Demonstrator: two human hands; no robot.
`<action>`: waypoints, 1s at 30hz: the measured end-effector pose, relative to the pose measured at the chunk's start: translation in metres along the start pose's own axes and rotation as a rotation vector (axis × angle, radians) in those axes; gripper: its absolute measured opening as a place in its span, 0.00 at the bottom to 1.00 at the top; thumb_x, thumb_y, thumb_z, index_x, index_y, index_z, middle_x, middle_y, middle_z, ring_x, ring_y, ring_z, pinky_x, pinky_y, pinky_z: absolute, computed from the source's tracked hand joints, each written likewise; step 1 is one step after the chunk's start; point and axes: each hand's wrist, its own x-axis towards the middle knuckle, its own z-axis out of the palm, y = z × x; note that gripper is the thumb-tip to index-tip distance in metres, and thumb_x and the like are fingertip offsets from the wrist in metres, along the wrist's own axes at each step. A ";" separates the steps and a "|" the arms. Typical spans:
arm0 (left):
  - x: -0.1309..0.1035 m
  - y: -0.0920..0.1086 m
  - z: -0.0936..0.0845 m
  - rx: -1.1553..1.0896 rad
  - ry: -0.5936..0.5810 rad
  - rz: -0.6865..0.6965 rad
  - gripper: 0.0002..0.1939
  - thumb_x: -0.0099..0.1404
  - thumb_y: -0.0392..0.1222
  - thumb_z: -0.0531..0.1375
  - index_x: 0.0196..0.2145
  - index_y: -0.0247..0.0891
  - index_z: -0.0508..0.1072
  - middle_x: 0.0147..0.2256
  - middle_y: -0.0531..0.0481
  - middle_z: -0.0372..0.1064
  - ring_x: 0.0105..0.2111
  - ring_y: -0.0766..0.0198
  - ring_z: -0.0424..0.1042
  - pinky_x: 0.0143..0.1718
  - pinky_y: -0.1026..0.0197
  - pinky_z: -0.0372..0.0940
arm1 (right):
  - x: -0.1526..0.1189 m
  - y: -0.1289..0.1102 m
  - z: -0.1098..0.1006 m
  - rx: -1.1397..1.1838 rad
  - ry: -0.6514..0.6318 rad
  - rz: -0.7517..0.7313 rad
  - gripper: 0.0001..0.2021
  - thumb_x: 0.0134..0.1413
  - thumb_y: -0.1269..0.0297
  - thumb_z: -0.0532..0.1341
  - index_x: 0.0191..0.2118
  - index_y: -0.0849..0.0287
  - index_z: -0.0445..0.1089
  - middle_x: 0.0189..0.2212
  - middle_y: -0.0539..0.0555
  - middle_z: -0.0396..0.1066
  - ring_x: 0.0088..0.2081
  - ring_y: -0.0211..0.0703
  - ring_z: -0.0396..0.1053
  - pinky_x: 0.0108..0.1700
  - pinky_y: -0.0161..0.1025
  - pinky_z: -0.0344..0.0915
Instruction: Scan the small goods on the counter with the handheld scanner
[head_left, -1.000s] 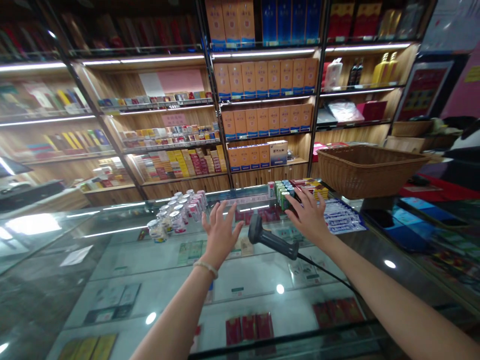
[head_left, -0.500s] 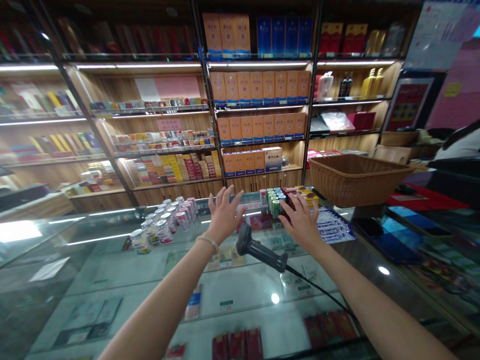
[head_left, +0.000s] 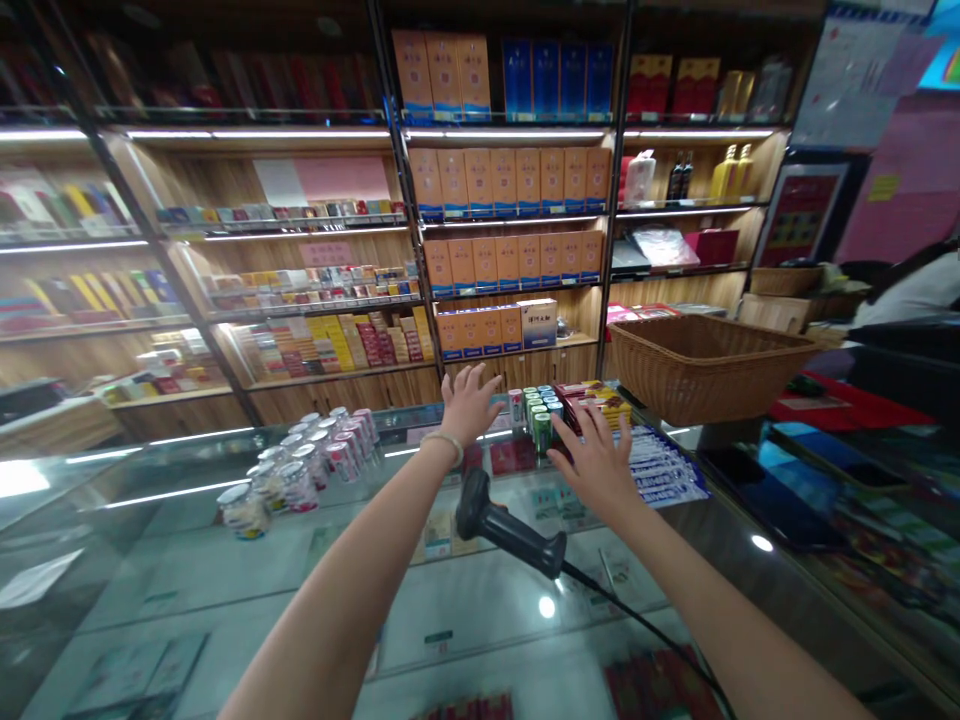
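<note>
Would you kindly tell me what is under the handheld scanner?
The scanner lies on the glass counter; small packs show through the glass near its head. Anything directly beneath its body is hidden.

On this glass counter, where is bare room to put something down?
Two patches of glass look free: nearer than the lidded containers, left of the left forearm; and between that forearm and the scanner with its cable. Around the right hand it is crowded: green cylinders, blue packets, wicker basket.

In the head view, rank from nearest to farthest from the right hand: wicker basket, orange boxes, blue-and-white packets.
1. Blue-and-white packets, beside the right hand
2. Wicker basket, beyond the packets
3. Orange boxes, on the back shelves
</note>
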 end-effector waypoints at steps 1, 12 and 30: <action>0.005 0.000 0.003 0.004 -0.012 0.005 0.28 0.71 0.53 0.59 0.66 0.51 0.68 0.73 0.41 0.51 0.72 0.45 0.48 0.70 0.28 0.43 | 0.000 0.000 0.000 0.005 -0.003 -0.002 0.22 0.70 0.54 0.57 0.65 0.49 0.70 0.68 0.63 0.64 0.70 0.60 0.54 0.69 0.67 0.40; 0.049 0.008 0.037 -0.018 -0.060 0.066 0.25 0.65 0.52 0.65 0.59 0.53 0.75 0.72 0.43 0.54 0.72 0.44 0.47 0.71 0.27 0.38 | 0.002 0.002 0.002 0.011 -0.013 0.002 0.24 0.69 0.53 0.58 0.66 0.53 0.68 0.69 0.63 0.62 0.70 0.59 0.53 0.70 0.66 0.39; 0.053 0.016 0.038 -0.003 -0.064 0.025 0.11 0.67 0.46 0.62 0.42 0.47 0.85 0.65 0.44 0.66 0.71 0.40 0.48 0.69 0.27 0.39 | 0.002 -0.001 0.000 0.055 -0.025 -0.013 0.24 0.70 0.53 0.57 0.65 0.55 0.68 0.70 0.64 0.60 0.71 0.60 0.52 0.70 0.66 0.37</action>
